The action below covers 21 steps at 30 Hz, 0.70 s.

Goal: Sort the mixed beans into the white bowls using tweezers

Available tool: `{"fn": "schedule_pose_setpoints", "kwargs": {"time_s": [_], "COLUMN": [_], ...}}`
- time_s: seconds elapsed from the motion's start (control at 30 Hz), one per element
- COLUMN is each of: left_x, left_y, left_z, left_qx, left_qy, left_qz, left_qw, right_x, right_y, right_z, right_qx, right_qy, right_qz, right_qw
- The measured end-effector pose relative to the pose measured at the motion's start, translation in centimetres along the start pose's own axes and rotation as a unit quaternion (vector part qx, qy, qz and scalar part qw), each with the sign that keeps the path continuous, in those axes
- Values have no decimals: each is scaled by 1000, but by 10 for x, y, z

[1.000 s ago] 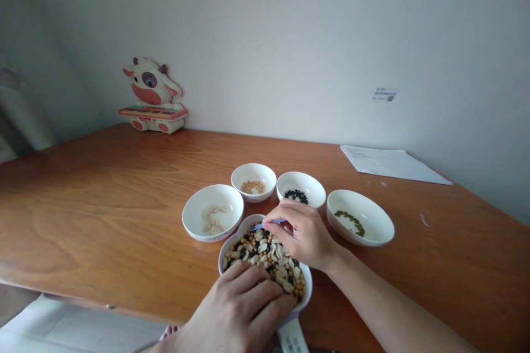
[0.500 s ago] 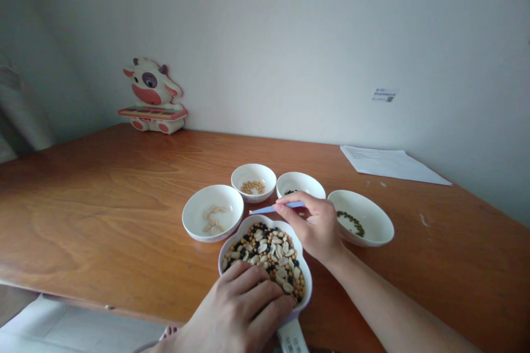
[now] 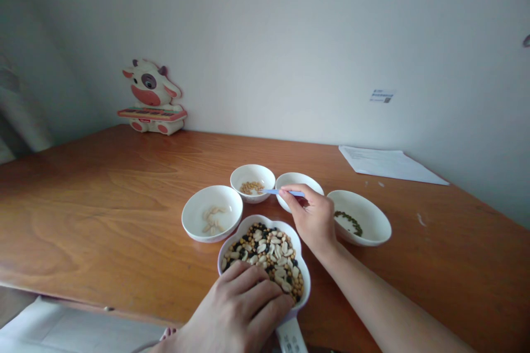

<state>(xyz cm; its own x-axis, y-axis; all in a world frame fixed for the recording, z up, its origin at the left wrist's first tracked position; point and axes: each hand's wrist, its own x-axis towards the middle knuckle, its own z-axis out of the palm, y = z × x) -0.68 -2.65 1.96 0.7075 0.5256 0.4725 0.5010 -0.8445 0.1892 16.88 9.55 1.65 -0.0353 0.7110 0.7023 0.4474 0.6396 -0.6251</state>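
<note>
Wooden table (image 3: 103, 220), plain wall behind. My left hand (image 3: 240, 309) is clamped over the near rim of the mixed-bean bowl (image 3: 221, 261), fingers together. My right hand (image 3: 315, 219), just behind that bowl, pinches a thin blue tool (image 3: 279, 192), its tip over the soybean bowl (image 3: 239, 176) further behind. The tool looks light, stiff and slick, so grip it mid-shaft. The beans look hard and prone to rolling.

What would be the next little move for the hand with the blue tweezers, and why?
Probably the right hand should loosen its pinch so the blue tweezers open: their tips hang just over the small bowl of yellow beans, away from the mixed bowl. Whether a bean sits between them is too small to tell.
</note>
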Motion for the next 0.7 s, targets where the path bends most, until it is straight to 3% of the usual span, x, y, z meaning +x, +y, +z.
{"fn": "schedule_pose_setpoints", "kwargs": {"time_s": [0.17, 0.33, 0.47, 0.6, 0.7], "left_x": [0, -1, 5, 23, 40], "left_y": [0, 6, 6, -9, -26], "left_z": [0, -13, -25, -31, -31], "left_qx": [-2, -7, -5, 61, 155], "left_qy": [0, -22, 42, 124, 119], "left_qz": [3, -22, -27, -95, -187], "left_qw": [1000, 1000, 999, 986, 963], "right_x": [0, 3, 6, 8, 8], "right_y": [-2, 0, 4, 7, 7], "right_z": [0, -3, -6, -7, -7], "right_qx": [1, -10, -35, -61, -78], "right_qy": [0, 60, 91, 68, 33], "right_qz": [-14, -17, -2, -5, -16], "right_qw": [1000, 998, 995, 996, 996]}}
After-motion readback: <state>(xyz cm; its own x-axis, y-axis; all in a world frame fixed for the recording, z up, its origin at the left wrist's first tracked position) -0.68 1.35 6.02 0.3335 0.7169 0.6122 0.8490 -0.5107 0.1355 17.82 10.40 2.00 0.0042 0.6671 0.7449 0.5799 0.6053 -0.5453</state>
